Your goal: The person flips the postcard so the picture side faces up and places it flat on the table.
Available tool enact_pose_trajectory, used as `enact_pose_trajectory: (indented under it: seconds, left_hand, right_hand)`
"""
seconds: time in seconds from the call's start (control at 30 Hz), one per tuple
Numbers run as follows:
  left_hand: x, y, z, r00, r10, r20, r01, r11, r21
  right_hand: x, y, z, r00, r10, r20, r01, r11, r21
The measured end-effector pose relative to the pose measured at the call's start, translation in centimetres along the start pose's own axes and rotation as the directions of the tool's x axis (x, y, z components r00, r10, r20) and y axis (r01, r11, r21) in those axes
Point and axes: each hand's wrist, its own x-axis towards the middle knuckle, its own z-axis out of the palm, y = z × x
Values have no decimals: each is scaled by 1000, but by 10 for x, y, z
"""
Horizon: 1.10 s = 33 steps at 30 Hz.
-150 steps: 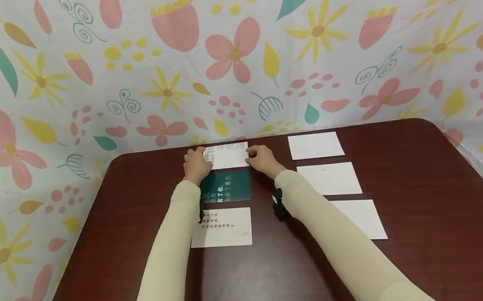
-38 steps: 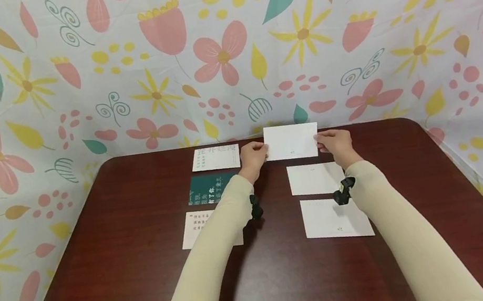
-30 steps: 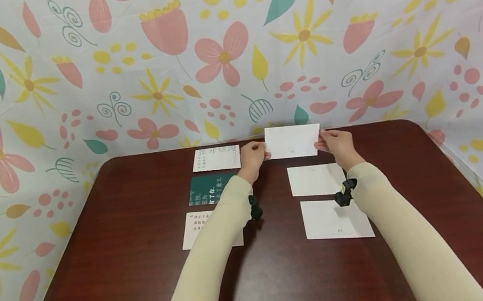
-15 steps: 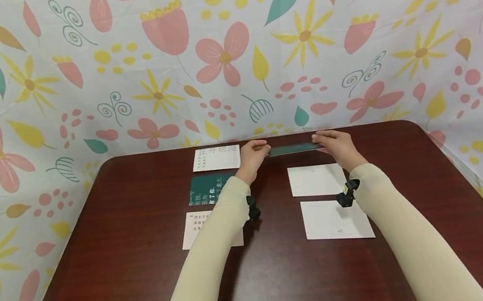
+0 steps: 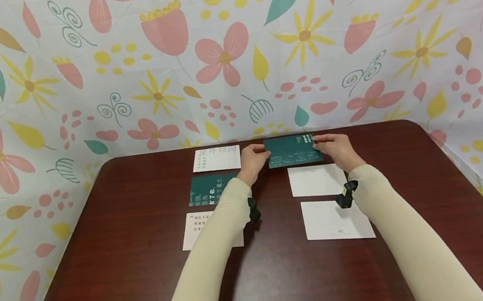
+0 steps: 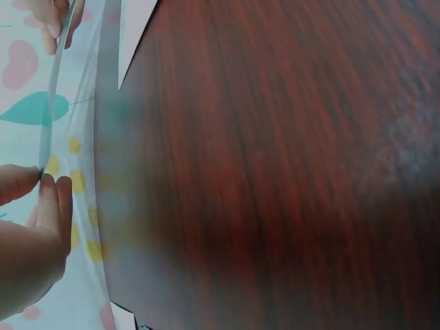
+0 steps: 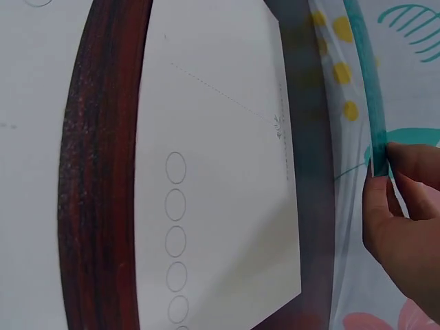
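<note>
Green card (image 5: 293, 150), printed face showing in my head view, is in both hands at the far end of the worktop (image 5: 264, 285), just beyond the far white card (image 5: 313, 179). Left grip (image 5: 253, 161) clamped on one short end, thumb against fingers; right grip (image 5: 336, 148) pinches the other end. Both wrist views give me the card near edge-on, apart from the wood. Near white card (image 5: 337, 221) lies in the same column; pale card (image 5: 216, 159), teal card (image 5: 207, 189) and cream card (image 5: 194, 232), part hidden by the sleeve, sit on my left.

To handle this well I'd keep both ends level and the pull even, since thin card probably bows if the pinches close in. I'd watch the near edge against the white card so they don't overlap, and let go of both ends together, only once it's flat.
</note>
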Motion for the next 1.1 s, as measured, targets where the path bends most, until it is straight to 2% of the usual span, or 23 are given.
enact_pose_trajectory:
  seconds: [0.2, 0.33, 0.53, 0.67, 0.8, 0.97, 1.1]
  left_hand:
    - [1, -3, 2, 998, 32, 57, -31, 999, -18]
    - [1, -4, 5, 996, 39, 84, -41, 999, 21]
    - [3, -4, 11, 999, 45, 24, -47, 990, 133]
    - [7, -7, 16, 998, 60, -17, -54, 961, 273]
    - [10, -9, 21, 999, 54, 7, -52, 918, 393]
    - [14, -7, 28, 999, 20, 29, -31, 877, 480]
    - [13, -5, 33, 999, 29, 24, -37, 843, 537]
  right_hand:
    - [2, 2, 1, 999, -27, 30, 30, 995, -96]
    - [2, 5, 2, 996, -77, 35, 82, 980, -179]
    - [5, 7, 7, 995, -97, -24, 90, 973, -212]
    - [9, 9, 11, 994, -105, -31, 92, 956, -278]
    - [13, 11, 15, 993, -115, -39, 94, 930, -355]
    - [16, 11, 18, 988, -145, -45, 110, 888, -446]
    - [17, 11, 21, 987, -155, -45, 114, 869, -481]
